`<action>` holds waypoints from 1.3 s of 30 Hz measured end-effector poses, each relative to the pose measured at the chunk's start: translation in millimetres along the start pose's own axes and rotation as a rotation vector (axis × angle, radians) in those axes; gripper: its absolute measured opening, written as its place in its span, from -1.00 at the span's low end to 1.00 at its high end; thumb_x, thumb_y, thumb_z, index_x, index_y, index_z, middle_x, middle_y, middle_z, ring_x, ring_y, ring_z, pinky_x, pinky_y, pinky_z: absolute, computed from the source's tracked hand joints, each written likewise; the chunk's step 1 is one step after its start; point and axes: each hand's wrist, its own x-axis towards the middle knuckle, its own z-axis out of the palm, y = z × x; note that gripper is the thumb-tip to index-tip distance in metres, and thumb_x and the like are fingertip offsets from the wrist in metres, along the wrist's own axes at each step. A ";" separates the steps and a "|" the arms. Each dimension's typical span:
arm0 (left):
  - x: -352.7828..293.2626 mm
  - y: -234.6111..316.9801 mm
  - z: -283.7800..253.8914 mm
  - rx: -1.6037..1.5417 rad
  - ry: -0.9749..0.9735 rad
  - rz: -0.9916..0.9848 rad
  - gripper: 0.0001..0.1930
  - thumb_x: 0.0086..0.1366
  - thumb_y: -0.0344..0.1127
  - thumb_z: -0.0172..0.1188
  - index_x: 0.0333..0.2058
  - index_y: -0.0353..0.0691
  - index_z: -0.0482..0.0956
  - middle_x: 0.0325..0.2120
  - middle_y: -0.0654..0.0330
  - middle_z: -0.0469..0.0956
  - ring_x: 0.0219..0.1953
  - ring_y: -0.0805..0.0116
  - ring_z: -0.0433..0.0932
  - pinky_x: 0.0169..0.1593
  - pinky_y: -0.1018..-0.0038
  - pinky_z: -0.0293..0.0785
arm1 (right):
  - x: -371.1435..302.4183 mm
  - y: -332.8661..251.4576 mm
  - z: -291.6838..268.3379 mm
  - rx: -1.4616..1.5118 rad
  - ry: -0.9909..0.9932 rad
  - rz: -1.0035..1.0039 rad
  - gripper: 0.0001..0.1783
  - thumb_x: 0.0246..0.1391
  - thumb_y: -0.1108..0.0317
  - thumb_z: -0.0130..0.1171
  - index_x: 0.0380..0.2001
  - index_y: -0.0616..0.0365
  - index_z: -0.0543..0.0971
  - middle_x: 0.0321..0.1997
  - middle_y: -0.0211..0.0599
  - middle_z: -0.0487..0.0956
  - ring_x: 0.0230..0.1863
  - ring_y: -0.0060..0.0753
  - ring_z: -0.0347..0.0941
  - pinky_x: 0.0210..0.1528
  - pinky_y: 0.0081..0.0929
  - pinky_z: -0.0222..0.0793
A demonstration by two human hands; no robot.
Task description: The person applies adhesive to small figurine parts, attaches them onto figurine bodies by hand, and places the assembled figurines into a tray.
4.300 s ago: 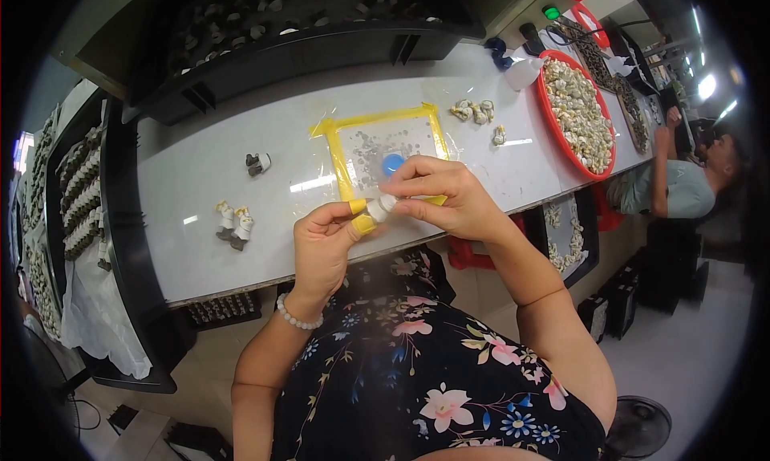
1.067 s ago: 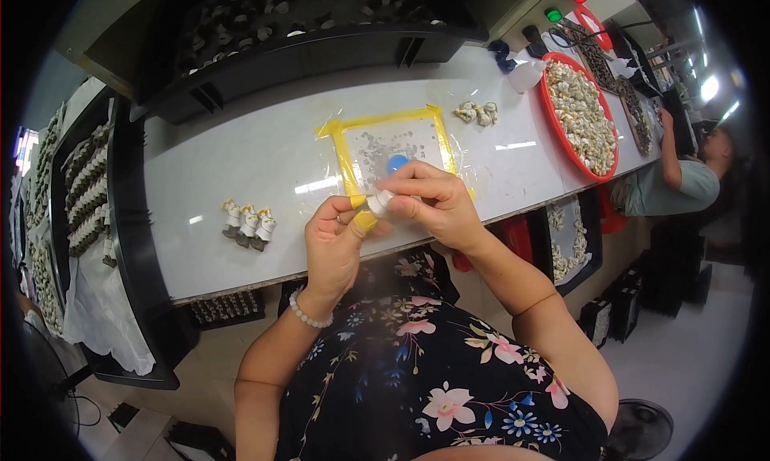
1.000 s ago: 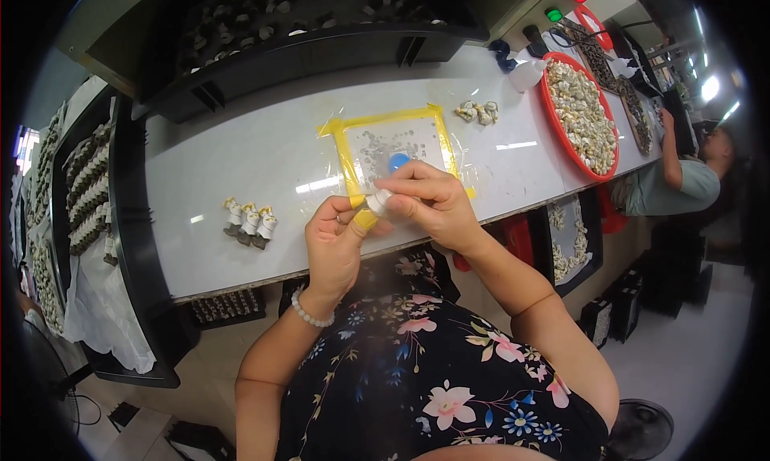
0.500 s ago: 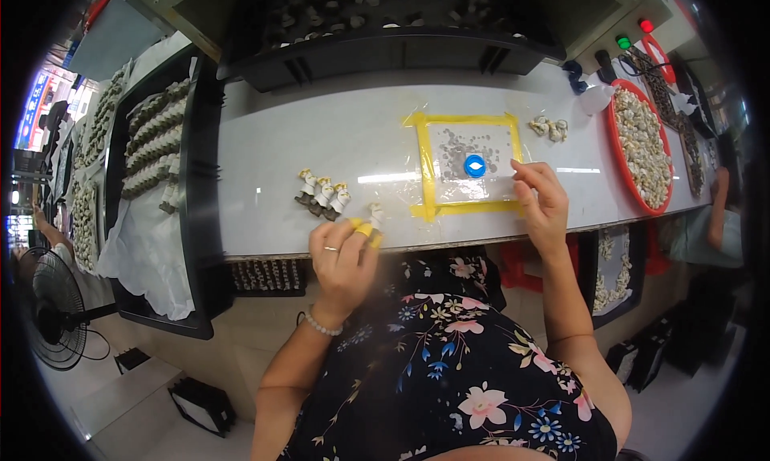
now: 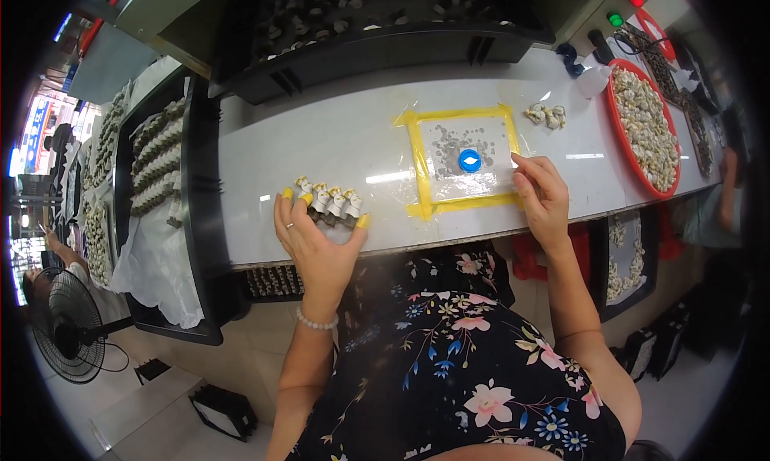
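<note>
My left hand (image 5: 317,240), with yellow covers on its fingertips, spans a short row of small white figurines (image 5: 337,200) with yellow tops and dark bases. Its thumb lies at the row's right end and the fingers at the left end. My right hand (image 5: 545,200) hovers at the right edge of a yellow-taped square (image 5: 425,180); its thumb and forefinger are curled but apart, with nothing visible between them. Inside the square sits a round blue cap (image 5: 470,161) with white in its middle, among grey spots.
A few white pieces (image 5: 545,116) lie beyond the square. On the right stands a red basin (image 5: 622,144) full of small white-and-yellow pieces, near a white bottle (image 5: 593,82). A black tray (image 5: 207,220) with rows of figurines is at the left; another black tray (image 5: 369,56) stands behind.
My left hand has moved left and spread around the figurines. The separate figurine on the right now stands in line with the others. My right hand has hardly moved.
</note>
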 end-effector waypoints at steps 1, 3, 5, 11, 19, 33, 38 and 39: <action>0.1 -1.9 0.6 0.001 -0.003 0.003 -0.25 -0.15 -0.23 0.39 -0.02 -0.39 0.19 0.00 -0.20 0.20 0.10 -0.14 0.13 0.14 0.03 0.06 | 0.3 -0.1 0.1 0.012 -0.002 0.009 -0.72 0.05 0.55 0.09 -0.12 0.31 0.52 -0.34 -0.33 0.44 -0.38 -0.57 0.32 -0.33 -0.69 0.26; 0.1 -4.0 1.8 -0.001 -0.074 -0.057 -0.28 -0.15 -0.24 0.38 -0.04 -0.39 0.22 -0.05 -0.18 0.26 0.05 -0.10 0.20 0.11 0.04 0.10 | 0.9 0.9 -0.6 0.024 -0.001 0.020 -0.72 0.04 0.55 0.09 -0.12 0.31 0.53 -0.35 -0.33 0.44 -0.39 -0.56 0.32 -0.33 -0.68 0.26; 3.2 -1.8 1.0 0.007 -0.078 -0.051 -0.29 -0.15 -0.25 0.38 -0.05 -0.40 0.23 -0.07 -0.16 0.29 0.02 -0.08 0.22 0.10 0.07 0.12 | 1.5 3.0 -1.5 -0.031 -0.011 0.005 -0.72 0.02 0.55 0.09 -0.13 0.29 0.53 -0.38 -0.31 0.45 -0.40 -0.52 0.34 -0.34 -0.63 0.26; 12.3 2.0 10.9 -0.047 -0.132 -0.073 -0.29 -0.17 -0.35 0.34 0.01 -0.40 0.27 -0.06 -0.11 0.32 0.02 -0.06 0.25 0.13 0.18 0.15 | 0.3 6.3 -14.3 -0.186 0.011 -0.102 -0.72 -0.02 0.57 0.08 -0.17 0.32 0.53 -0.41 -0.22 0.48 -0.40 -0.38 0.39 -0.32 -0.53 0.32; 6.7 -43.9 6.4 0.107 0.031 0.080 -0.40 -0.21 -0.41 0.29 -0.10 -0.43 0.36 -0.20 -0.08 0.40 -0.13 0.02 0.37 0.04 0.26 0.26 | 1.9 15.4 10.0 -0.089 0.042 -0.221 -0.71 -0.01 0.48 0.12 -0.15 0.21 0.53 -0.35 -0.16 0.46 -0.31 -0.19 0.41 -0.26 -0.39 0.35; 19.2 -23.8 -21.8 -0.346 -0.098 -0.126 -0.55 -0.13 -0.50 0.27 -0.18 -0.33 0.38 -0.31 0.18 0.42 -0.27 0.37 0.40 -0.13 0.50 0.36 | 1.9 13.1 6.6 -0.104 -0.032 -0.205 -0.72 0.01 0.46 0.09 -0.15 0.21 0.51 -0.34 -0.13 0.45 -0.28 -0.15 0.39 -0.21 -0.34 0.34; 28.5 -6.8 -77.9 -0.427 -0.034 -0.086 -0.37 -0.27 -0.43 0.32 -0.10 -0.35 0.37 -0.24 0.12 0.41 -0.19 0.33 0.42 -0.04 0.47 0.34 | -2.1 5.6 -17.8 -0.171 0.020 -0.049 -0.74 -0.01 0.54 0.04 -0.20 0.30 0.53 -0.42 -0.16 0.47 -0.40 -0.27 0.38 -0.32 -0.43 0.30; 28.2 -8.9 -96.2 -0.465 0.019 -0.135 -0.35 -0.31 -0.42 0.31 -0.10 -0.35 0.36 -0.25 0.13 0.41 -0.20 0.33 0.42 -0.05 0.49 0.34 | -3.9 10.0 -16.7 -0.167 0.032 -0.063 -0.74 0.00 0.55 0.04 -0.19 0.32 0.53 -0.44 -0.20 0.44 -0.41 -0.36 0.35 -0.35 -0.51 0.27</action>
